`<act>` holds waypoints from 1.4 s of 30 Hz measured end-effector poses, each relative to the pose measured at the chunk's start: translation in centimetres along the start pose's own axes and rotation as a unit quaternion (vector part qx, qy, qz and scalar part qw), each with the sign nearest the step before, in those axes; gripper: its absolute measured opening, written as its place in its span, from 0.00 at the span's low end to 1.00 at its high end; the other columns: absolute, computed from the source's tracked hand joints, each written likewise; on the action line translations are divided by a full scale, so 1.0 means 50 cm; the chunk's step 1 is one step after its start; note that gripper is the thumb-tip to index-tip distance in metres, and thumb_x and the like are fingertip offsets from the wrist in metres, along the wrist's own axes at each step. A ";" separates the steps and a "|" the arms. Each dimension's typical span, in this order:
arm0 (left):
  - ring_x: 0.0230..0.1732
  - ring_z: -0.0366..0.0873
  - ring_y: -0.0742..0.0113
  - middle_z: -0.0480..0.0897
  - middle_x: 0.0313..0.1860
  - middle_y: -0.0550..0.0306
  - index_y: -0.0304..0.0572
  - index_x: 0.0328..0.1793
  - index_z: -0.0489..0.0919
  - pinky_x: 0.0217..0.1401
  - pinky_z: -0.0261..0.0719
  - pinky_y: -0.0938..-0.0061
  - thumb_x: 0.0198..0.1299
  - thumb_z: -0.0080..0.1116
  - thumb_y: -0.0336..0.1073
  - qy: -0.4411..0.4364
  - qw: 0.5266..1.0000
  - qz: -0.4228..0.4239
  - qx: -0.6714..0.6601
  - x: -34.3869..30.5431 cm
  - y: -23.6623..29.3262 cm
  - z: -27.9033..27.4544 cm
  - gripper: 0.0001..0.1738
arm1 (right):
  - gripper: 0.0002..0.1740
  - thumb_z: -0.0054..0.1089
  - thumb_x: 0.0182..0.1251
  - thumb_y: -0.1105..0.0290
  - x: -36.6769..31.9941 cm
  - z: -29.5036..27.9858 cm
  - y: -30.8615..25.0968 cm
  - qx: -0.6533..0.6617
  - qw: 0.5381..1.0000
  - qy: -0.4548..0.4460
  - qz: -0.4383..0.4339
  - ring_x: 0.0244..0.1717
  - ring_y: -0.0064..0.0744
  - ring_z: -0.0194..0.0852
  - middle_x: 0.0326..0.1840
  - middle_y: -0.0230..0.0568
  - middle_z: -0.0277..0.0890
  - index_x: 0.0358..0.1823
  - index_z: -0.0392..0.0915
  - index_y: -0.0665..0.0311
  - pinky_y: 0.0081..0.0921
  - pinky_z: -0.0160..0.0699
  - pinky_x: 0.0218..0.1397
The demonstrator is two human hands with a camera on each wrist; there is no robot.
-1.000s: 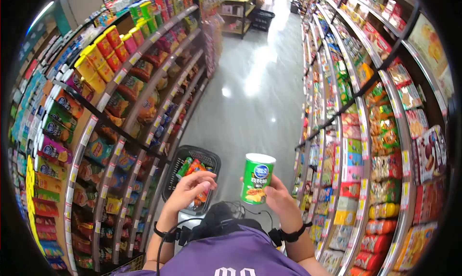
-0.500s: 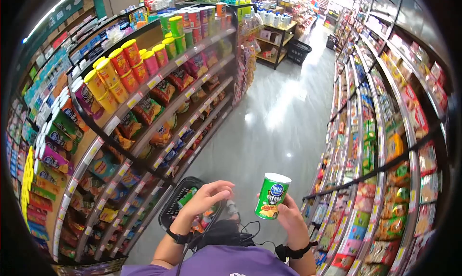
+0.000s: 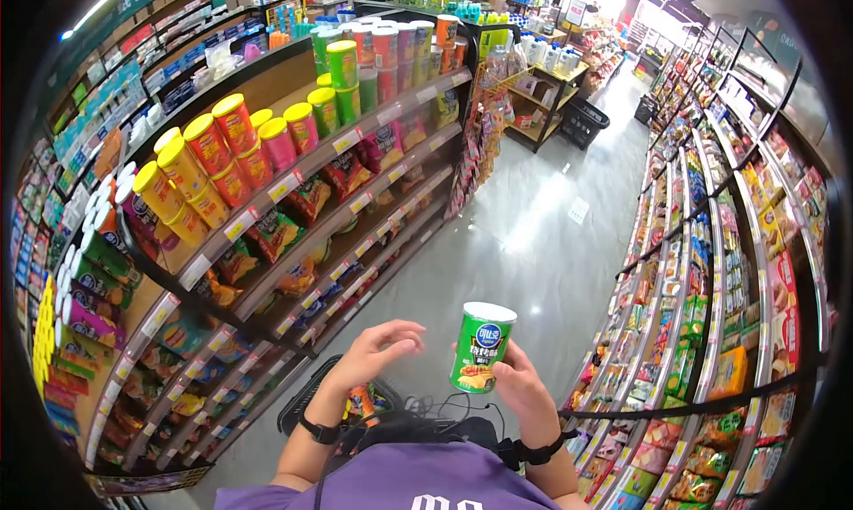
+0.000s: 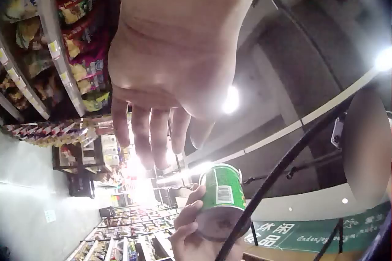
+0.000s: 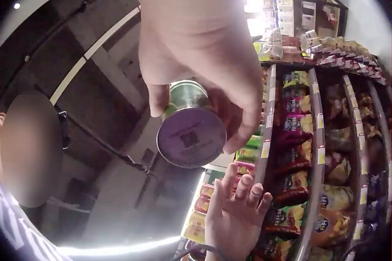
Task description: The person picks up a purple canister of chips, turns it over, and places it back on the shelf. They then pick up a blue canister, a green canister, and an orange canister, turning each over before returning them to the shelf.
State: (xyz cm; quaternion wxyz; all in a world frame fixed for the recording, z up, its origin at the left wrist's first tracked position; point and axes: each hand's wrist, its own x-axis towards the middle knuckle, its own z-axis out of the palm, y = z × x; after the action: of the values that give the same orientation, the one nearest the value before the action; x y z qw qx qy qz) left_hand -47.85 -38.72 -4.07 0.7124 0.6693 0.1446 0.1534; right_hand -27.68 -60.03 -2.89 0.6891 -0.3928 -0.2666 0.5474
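My right hand (image 3: 524, 386) grips a green potato chip can (image 3: 482, 348) with a white lid, held upright in front of my body. Thumb and fingers wrap its side, and the printed front faces me. In the right wrist view the can's round base (image 5: 191, 138) shows below the palm. My left hand (image 3: 378, 352) hovers to the can's left, holding nothing, its fingers loosely extended and apart from the can. The left wrist view shows the left palm (image 4: 168, 71) with the can's barcode side (image 4: 222, 190) beyond the fingertips.
Below my left forearm, a black shopping basket (image 3: 298, 393) with colourful packets stands on the floor. Snack shelves (image 3: 306, 248) run along the left, topped with chip cans (image 3: 235, 123). More packed shelves (image 3: 702, 279) line the right. Another black basket (image 3: 586, 123) sits farther up the aisle.
The head view has swung, showing more of the left shelf top and far aisle. The right hand keeps its grip on the can. The left hand remains raised beside it, empty.
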 end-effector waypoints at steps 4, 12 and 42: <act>0.55 0.86 0.67 0.89 0.50 0.55 0.36 0.68 0.82 0.66 0.80 0.68 0.76 0.62 0.37 0.029 0.999 -0.014 -0.019 0.041 0.004 -0.019 0.19 | 0.50 0.72 0.73 0.55 0.073 -0.042 -0.021 0.022 0.999 -0.025 0.019 0.76 0.49 0.74 0.76 0.60 0.72 0.84 0.55 0.73 0.46 0.74 0.78; 0.53 0.84 0.68 0.88 0.48 0.58 0.39 0.75 0.76 0.63 0.78 0.68 0.76 0.62 0.35 0.046 0.997 0.018 0.059 0.207 0.025 -0.006 0.24 | 0.47 0.72 0.73 0.57 0.240 -0.130 -0.074 0.063 0.993 -0.075 0.064 0.76 0.47 0.74 0.77 0.56 0.71 0.83 0.56 0.74 0.46 0.74 0.79; 0.71 0.76 0.64 0.81 0.70 0.54 0.40 0.74 0.79 0.75 0.72 0.66 0.77 0.61 0.43 0.271 0.962 0.025 0.007 0.682 0.037 -0.036 0.25 | 0.50 0.72 0.71 0.58 0.763 -0.407 -0.276 0.023 0.922 -0.289 0.258 0.75 0.34 0.71 0.76 0.45 0.71 0.86 0.55 0.72 0.34 0.70 0.78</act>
State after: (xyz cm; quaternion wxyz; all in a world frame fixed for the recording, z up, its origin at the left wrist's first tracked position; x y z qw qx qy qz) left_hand -17.58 -22.95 -2.34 0.6381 0.6108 0.3165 0.3459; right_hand 5.93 -29.63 -4.97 0.4262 -0.2572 -0.3308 0.8017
